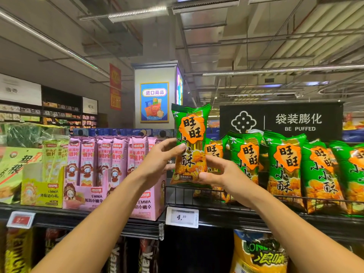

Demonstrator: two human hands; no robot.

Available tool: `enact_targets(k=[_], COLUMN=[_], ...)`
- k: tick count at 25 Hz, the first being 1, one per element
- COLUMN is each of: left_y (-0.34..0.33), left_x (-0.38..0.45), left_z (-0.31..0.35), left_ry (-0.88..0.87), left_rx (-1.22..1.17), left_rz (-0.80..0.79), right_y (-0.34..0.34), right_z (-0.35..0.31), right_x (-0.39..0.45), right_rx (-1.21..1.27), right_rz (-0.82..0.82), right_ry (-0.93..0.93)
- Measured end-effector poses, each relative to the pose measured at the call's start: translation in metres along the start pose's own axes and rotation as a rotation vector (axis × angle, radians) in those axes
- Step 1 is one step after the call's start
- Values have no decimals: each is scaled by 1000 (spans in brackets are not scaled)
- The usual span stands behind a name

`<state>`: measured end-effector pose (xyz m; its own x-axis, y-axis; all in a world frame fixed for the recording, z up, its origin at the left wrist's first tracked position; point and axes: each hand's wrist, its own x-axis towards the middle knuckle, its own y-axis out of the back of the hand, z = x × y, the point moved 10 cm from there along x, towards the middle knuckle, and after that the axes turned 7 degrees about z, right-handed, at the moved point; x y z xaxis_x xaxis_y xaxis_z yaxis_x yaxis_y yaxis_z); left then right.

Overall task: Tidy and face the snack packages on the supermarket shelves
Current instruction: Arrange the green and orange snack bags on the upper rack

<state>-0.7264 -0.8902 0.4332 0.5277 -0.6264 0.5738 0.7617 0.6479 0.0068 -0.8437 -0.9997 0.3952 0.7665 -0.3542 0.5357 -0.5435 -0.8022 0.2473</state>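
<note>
A green snack bag (190, 146) with an orange label stands upright between two hands, raised above the wire front rail (256, 196) of the top shelf (216, 215), at the left end of its row. The left hand (161, 156) holds the bag's left edge at mid-height, thumb on the front and fingers curled behind. The right hand (220, 172) grips the lower right corner, thumb pressed on the front face and fingers wrapped round the back.

Behind the rail, to the right, stand four more green bags of the same kind with fronts in plain view: one (214, 152) partly hidden behind the held bag, then a second (246, 154), a third (285, 166) and a fourth (323, 174), all leaning slightly. A fifth (354, 174) is cut off by the right edge.

To the left on the same shelf sit two pink display cartons (86, 198) (145, 205) filled with upright pink packets, and one yellow carton (41, 194). One white price tag (182, 217) reading 4.80 hangs on the shelf edge below the held bag, and one red tag (20, 220) hangs further left. A black sign (281, 121) reading BE PUFFED stands behind the green row.
</note>
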Motion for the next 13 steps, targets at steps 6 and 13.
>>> enact_targets(k=[6, 13], left_y=[2, 6], left_x=[-3, -12], left_z=[0, 9], left_ry=[-29, -242], left_rx=[17, 58], left_rz=[-15, 6], right_y=[-1, 6], right_z=[4, -1], right_x=[1, 2], right_rx=[-66, -335], right_rz=[-27, 116], right_ry=[-12, 157])
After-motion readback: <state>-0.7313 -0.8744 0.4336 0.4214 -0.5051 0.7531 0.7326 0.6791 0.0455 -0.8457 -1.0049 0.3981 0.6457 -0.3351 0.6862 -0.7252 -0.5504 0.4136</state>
